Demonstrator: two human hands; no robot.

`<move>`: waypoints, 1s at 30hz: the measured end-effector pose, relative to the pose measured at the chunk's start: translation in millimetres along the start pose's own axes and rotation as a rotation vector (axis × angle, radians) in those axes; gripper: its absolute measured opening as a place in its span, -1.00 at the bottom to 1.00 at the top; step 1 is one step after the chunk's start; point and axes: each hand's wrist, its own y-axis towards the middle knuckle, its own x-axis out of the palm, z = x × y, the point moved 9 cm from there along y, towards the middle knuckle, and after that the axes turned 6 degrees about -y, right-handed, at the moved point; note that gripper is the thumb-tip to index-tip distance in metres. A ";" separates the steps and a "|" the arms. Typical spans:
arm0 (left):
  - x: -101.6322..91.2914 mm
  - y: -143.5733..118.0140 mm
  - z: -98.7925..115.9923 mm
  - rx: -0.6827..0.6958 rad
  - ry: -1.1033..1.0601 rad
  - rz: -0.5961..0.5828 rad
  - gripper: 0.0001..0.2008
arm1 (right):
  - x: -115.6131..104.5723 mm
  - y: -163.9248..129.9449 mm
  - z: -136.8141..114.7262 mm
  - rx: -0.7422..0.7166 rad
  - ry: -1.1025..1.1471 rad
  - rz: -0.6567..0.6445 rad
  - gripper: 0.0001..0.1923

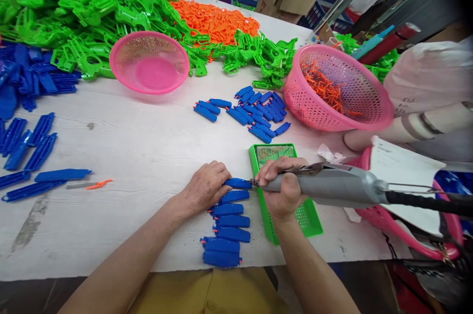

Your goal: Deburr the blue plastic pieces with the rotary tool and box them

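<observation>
Head view looks down on a blue plastic part (238, 184) pinned flat on the desk near its front edge, and the left hand (207, 188) is closed over its left end, pressing it down so it can't slide. From the other side the right hand (283, 188) is wrapped tight around a grey power tool (332, 187), its tip meeting the part's right end (the contact itself is too small to read). Below the held part a neat column of blue parts (227, 232) runs toward the front edge, laid side by side within easy reach. Just right of them lies a green tray (312, 223), partly under the right hand. Further back, a loose cluster of blue pieces (251, 112) waits mid-desk, flanked by two pink baskets (150, 60), (338, 89); the right one holds orange bits. Green parts (81, 8) heap at the far left corner. Another person's arm (406, 129) rests at the right edge.
</observation>
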 end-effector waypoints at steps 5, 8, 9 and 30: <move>-0.6 0.2 2.3 0.010 0.013 0.000 -0.89 | 8.3 -3.9 1.6 -0.046 0.022 -0.067 -0.87; -1.5 -0.4 2.3 0.013 0.021 0.012 -0.89 | 11.2 -5.9 5.6 -0.038 0.037 -0.093 -0.87; -1.6 -0.8 2.2 0.016 0.021 0.018 -0.89 | 11.0 -5.3 6.7 -0.022 0.041 -0.096 -0.87; -8.9 -5.1 -0.4 0.068 -0.068 0.063 -0.91 | -60.0 3.4 -1.6 -0.038 -0.051 0.190 -0.89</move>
